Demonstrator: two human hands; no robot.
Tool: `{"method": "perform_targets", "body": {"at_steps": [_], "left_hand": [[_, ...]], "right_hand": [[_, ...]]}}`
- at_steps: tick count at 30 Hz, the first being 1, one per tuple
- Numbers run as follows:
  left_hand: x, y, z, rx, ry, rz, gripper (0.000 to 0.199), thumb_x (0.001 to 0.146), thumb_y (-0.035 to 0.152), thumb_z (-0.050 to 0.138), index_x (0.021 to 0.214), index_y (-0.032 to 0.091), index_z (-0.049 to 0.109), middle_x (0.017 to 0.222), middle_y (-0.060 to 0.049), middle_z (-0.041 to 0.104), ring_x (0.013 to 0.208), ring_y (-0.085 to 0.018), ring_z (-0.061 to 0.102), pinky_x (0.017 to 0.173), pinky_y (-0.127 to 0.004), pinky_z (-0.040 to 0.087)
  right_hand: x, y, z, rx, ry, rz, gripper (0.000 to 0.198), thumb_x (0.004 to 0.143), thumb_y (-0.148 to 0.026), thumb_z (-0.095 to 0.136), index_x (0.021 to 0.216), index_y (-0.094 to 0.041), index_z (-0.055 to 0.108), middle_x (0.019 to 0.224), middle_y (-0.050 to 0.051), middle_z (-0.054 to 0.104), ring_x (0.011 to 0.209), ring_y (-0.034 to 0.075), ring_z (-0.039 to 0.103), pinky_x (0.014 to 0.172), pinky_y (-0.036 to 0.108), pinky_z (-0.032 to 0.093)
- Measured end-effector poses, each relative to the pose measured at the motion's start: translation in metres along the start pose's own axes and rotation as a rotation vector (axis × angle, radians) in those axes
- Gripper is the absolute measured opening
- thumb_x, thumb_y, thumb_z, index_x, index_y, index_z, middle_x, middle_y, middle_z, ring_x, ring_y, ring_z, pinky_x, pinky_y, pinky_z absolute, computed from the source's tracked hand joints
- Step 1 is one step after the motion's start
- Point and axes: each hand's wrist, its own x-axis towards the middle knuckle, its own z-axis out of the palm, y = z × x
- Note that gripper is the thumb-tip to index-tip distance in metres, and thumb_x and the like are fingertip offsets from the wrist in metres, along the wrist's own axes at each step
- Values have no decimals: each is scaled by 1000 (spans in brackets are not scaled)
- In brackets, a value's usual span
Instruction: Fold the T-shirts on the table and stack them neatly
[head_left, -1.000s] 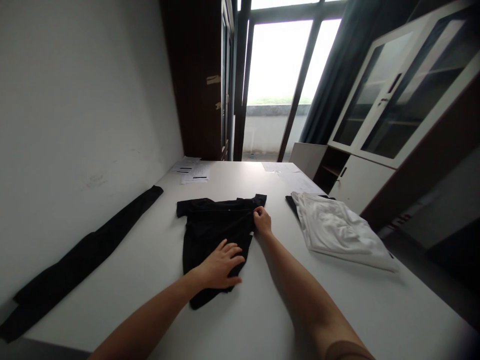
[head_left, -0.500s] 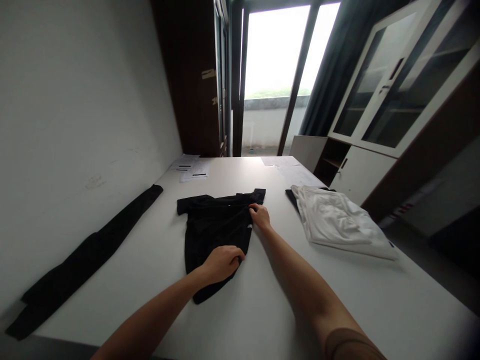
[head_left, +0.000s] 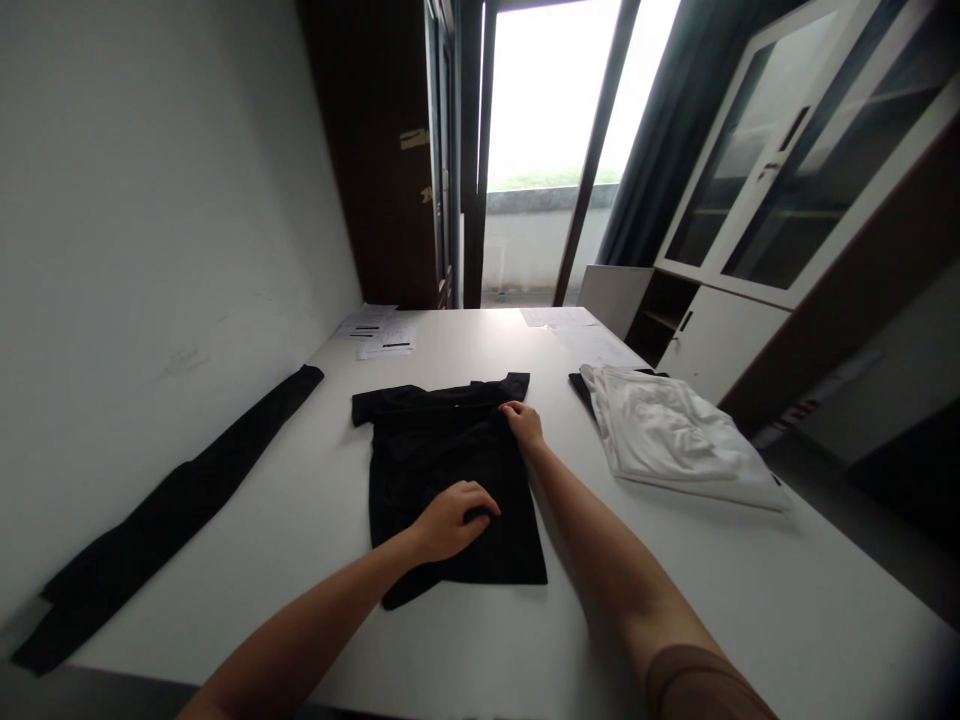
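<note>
A black T-shirt (head_left: 442,450) lies on the white table (head_left: 630,580) in front of me, its short sleeves toward the far end and its hem toward me. My right hand (head_left: 525,425) is closed in a pinch on the shirt's upper right side, just below the sleeve. Over the lower middle of the shirt is my left hand (head_left: 456,515), its fingers loosely curved and a gap showing between thumb and fingers. No cloth shows in that gap. The lower left corner of the hem slants, while the right part lies flat with a straight edge.
A long, narrow folded black garment (head_left: 187,500) lies along the left side by the wall. At the right, a folded white garment (head_left: 667,430) rests partly over black cloth. Paper sheets (head_left: 386,335) lie at the far left, and more sheets (head_left: 585,340) at the far right.
The shirt's lower right part, turned inward before, now lies spread out to the right. My left hand has shifted slightly right and its fingers have loosened. The right hand stays near the sleeve.
</note>
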Motion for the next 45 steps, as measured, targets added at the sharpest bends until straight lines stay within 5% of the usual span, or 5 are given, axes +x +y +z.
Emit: {"method": "perform_targets", "body": {"at_steps": [11,25,29,42,45], "left_hand": [[-4,-4,17,720,-264,203,17,95,34,66,105,21,62,103,-7,66,99,-25,61,85,-36,45],[-10,11,13,666,-309,198,40,83,53,76,101,21,60,98,-5,68,87,-25,67,74,-34,49],[-7,8,10,718,-319,179,7,93,27,63,95,21,61,93,-5,69,87,-23,69,78,-33,50],[-16,22,12,-221,-813,164,16,96,31,66,104,17,66,73,3,59,66,-11,57,62,-19,44],[-12,14,10,-340,-707,55,22,98,37,63,106,17,67,84,-1,67,76,-13,62,69,-20,48]], "right_hand": [[-5,1,10,-236,32,-104,27,88,-28,56,105,-24,76,101,7,73,103,26,62,97,37,44],[-2,5,-1,-291,122,29,24,90,-36,52,81,-24,71,80,8,70,78,25,62,76,35,42],[-2,4,-1,-307,130,30,24,90,-38,52,78,-24,67,75,7,67,75,24,60,74,34,40],[-3,-8,-19,-323,311,-105,27,91,-31,48,103,-18,69,110,15,63,107,31,53,98,42,41],[-6,-18,-22,-373,158,-286,25,95,-26,46,103,-19,69,106,11,67,104,27,56,101,40,39]]}}
